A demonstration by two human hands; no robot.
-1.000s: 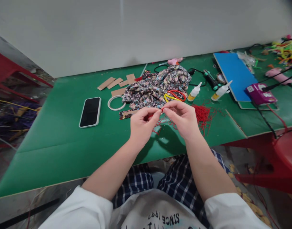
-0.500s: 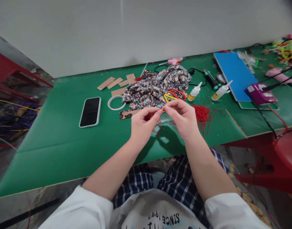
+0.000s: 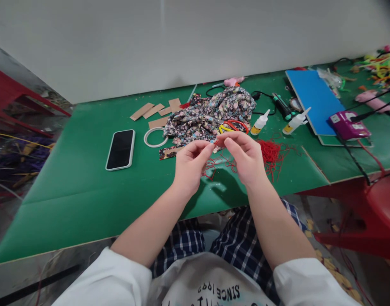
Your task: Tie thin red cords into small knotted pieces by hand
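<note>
A short bit of red string (image 3: pixel 216 143) is between my two hands, just above the tabletop. My left hand (image 3: pixel 190 165) pinches it between thumb and index finger. My right hand (image 3: pixel 247 159) is curled round its other side, with the thumb against the fingers a little behind the index fingertip; its grip is partly hidden. Loose red strings (image 3: pixel 209 169) lie on the table below my hands. A thick heap of red strings (image 3: pixel 269 155) is beside my right hand. Behind my fingertips, scissors (image 3: pixel 235 126) with red and yellow handles rest on crumpled floral cloth (image 3: pixel 210 112).
A phone (image 3: pixel 120 149), a tape roll (image 3: pixel 154 137) and cardboard pieces (image 3: pixel 142 111) lie on the left of the green table (image 3: pixel 77 187). Two glue bottles (image 3: pixel 260 122), a blue board (image 3: pixel 316 102) and a purple device (image 3: pixel 348 125) with cables are on the right.
My right thumb has drawn back slightly from the index fingertip, and my fingertips are a little further apart. More of the red string shows between them. Everything on the table stays put.
</note>
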